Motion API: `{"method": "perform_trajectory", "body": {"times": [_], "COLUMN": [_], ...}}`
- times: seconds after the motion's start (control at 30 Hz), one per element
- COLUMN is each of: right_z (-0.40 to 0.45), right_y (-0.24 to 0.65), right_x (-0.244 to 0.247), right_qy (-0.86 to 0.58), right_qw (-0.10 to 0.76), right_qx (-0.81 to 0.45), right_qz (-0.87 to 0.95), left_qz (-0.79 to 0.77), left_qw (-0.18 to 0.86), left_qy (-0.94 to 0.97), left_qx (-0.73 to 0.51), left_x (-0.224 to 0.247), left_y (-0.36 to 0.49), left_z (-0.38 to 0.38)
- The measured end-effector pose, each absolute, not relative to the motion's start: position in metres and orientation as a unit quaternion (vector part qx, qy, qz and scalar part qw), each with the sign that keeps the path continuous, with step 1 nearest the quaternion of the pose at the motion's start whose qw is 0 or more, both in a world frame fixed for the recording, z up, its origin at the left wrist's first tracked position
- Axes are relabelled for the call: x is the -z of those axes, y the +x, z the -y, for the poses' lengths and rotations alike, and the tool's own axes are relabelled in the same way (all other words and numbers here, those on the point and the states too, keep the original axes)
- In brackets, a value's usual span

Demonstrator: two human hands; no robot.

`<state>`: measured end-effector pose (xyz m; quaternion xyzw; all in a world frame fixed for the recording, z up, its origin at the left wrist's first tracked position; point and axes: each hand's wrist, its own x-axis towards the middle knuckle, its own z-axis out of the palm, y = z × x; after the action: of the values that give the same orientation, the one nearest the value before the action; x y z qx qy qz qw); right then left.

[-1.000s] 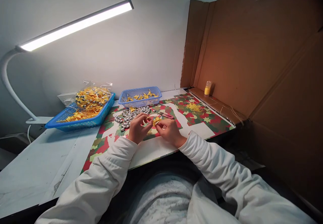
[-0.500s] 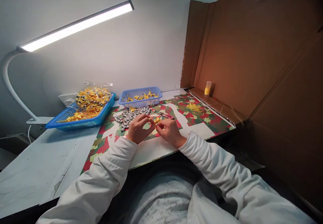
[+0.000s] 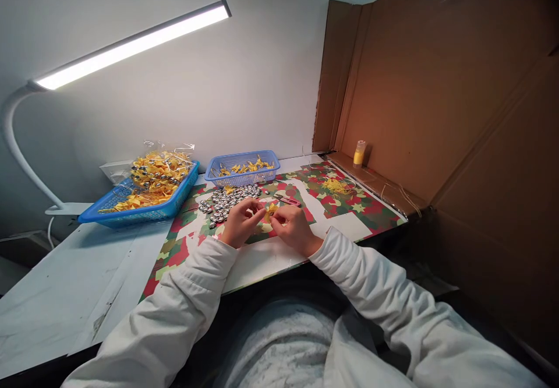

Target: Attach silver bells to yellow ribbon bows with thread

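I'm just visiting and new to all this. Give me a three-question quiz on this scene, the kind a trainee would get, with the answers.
1. What is heaped just beyond the left hand?
A) yellow thread
B) silver balls
C) clear bags

2. True or false: the small bottle stands inside a blue basket.

3. What do the right hand's fingertips pinch?

Key:
1. B.
2. False; it stands on the cardboard at the right.
3. A small yellow ribbon-like piece.
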<state>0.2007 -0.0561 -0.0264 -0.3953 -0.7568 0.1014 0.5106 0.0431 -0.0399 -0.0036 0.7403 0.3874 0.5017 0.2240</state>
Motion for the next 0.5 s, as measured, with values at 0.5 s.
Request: {"method": "perform_trajectory", "body": {"times": [0.5], "right_z": [0.0545], "right_y": [0.2030], "right_x": [0.0254], "right_qy": [-0.353], "right_qw": [0.550], "right_qx": [-0.115], "right_qz": [0.748], "left_qz": [-0.410], "left_qw": [0.422], "left_qy": [0.656], "left_qx": [-0.473], "left_x": [-0.0025], "left_y": [0.0434], "left_z": [0.0460]}}
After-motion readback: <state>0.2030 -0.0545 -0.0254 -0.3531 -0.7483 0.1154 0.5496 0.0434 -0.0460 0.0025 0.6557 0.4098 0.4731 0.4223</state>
